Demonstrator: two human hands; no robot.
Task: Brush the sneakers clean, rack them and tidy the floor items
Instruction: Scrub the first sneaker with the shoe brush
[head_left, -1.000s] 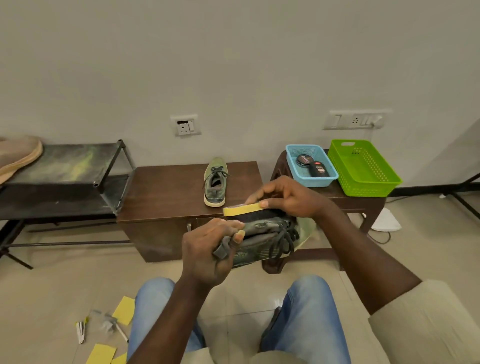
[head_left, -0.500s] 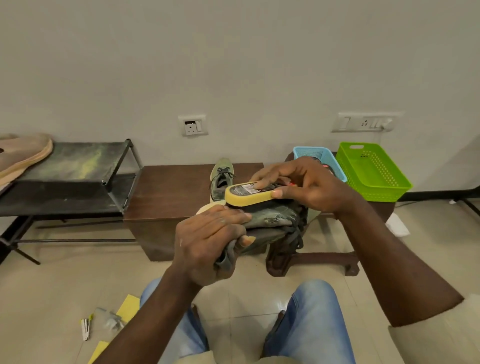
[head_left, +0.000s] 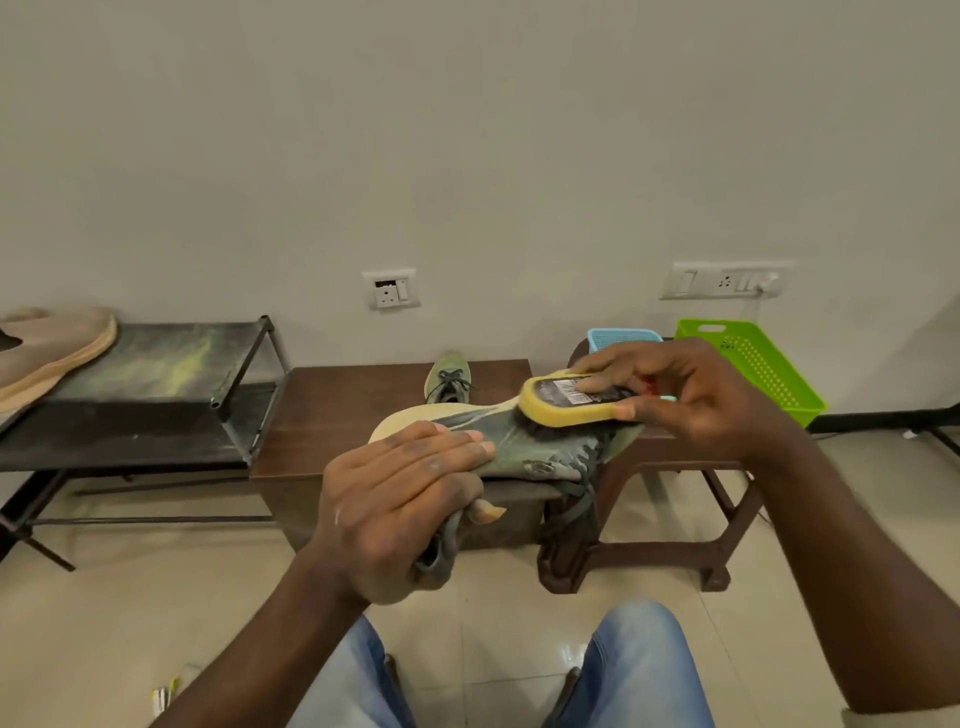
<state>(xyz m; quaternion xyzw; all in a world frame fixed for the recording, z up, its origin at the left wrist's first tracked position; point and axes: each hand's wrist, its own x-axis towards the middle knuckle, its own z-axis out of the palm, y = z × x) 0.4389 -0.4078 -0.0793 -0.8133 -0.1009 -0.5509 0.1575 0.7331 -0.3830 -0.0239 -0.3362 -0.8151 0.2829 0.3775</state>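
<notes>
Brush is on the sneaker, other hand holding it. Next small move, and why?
Probably a short stroke: draw the brush along the sneaker toward the laces. The right hand grips the brush with its bristles down on the upper, and the left hand holds the sneaker off the lap, so it looks braced for brushing. Racking seems premature; the other sneaker sits on the table.
</notes>
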